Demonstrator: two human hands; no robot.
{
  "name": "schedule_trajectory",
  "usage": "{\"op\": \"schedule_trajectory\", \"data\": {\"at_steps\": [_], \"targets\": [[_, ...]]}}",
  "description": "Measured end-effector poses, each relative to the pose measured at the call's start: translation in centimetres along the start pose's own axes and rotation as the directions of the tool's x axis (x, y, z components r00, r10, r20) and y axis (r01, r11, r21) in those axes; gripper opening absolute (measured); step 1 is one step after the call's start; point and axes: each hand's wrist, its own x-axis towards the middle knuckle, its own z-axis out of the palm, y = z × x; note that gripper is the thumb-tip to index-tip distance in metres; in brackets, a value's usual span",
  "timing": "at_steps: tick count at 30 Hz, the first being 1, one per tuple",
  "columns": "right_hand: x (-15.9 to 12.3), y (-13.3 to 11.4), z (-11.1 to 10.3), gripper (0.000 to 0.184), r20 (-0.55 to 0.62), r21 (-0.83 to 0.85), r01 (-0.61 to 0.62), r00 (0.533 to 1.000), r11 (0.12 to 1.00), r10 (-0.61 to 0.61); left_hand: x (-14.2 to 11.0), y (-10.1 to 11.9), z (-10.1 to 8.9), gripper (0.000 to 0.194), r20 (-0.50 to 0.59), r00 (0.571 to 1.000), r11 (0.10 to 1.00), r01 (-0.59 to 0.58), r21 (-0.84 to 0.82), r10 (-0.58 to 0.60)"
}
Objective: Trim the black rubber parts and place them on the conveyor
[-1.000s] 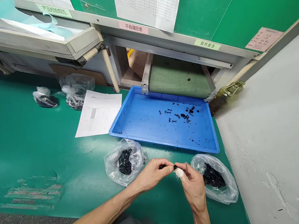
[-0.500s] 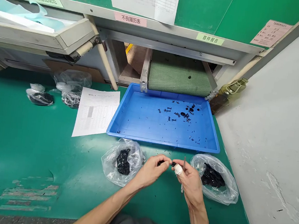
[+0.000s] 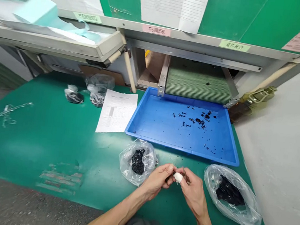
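My left hand (image 3: 158, 178) is closed, fingertips pinched around a small black part that is almost wholly hidden now. Touching it from the right, my right hand (image 3: 194, 192) is also closed, with a thin metal tool (image 3: 185, 174) held between its fingers; its exact kind is unclear. White wrapping (image 3: 177, 177) covers the right thumb. Left of my hands, an open clear bag (image 3: 125, 160) holds small black pieces (image 3: 138, 161). To the right, another open bag (image 3: 252, 214) contains larger black parts (image 3: 230, 191).
Beyond my hands lies a blue tray (image 3: 153, 127) with scattered black parts, below a green conveyor belt (image 3: 197, 81). A printed sheet (image 3: 117, 112) and two tied bags rest farther left. A bottle (image 3: 251, 102) stands by the right wall (image 3: 292, 150).
The view has swung left, so things sit farther right in it. My hands have drawn closer together, and the black part between them is now mostly covered; the tool has tilted.
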Motion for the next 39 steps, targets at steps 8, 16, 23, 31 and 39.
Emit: {"op": "schedule_trajectory", "data": {"at_steps": [8,16,23,31,39], "targets": [[-0.9,0.3,0.9,0.032,-0.002,-0.134,0.068,0.998,0.989,-0.069,-5.1,1.1,-3.8,0.027,-0.19,0.978,0.959,-0.131,-0.252,0.084],[-1.9,1.1,1.4,0.033,0.05,-0.14,0.081,0.996,0.987,-0.075,-6.5,2.7,-7.6,0.016,-0.496,0.856,0.822,-0.383,-0.421,0.145],[-1.8,2.0,2.1,0.027,0.004,-0.154,0.134,0.991,0.979,-0.135,-5.1,1.7,-9.7,0.019,-0.583,0.738,0.924,-0.378,0.062,0.34],[-1.6,3.8,1.7,0.047,0.006,-0.209,-0.123,0.992,0.97,0.127,-2.7,2.9,-8.4,0.028,-0.441,0.636,0.688,-0.203,0.696,0.634],[-0.1,6.0,1.4,0.051,0.047,-0.23,-0.238,0.966,0.944,0.255,13.1,8.7,1.5,0.029,0.195,0.814,0.241,-0.376,0.895,0.548]]}}
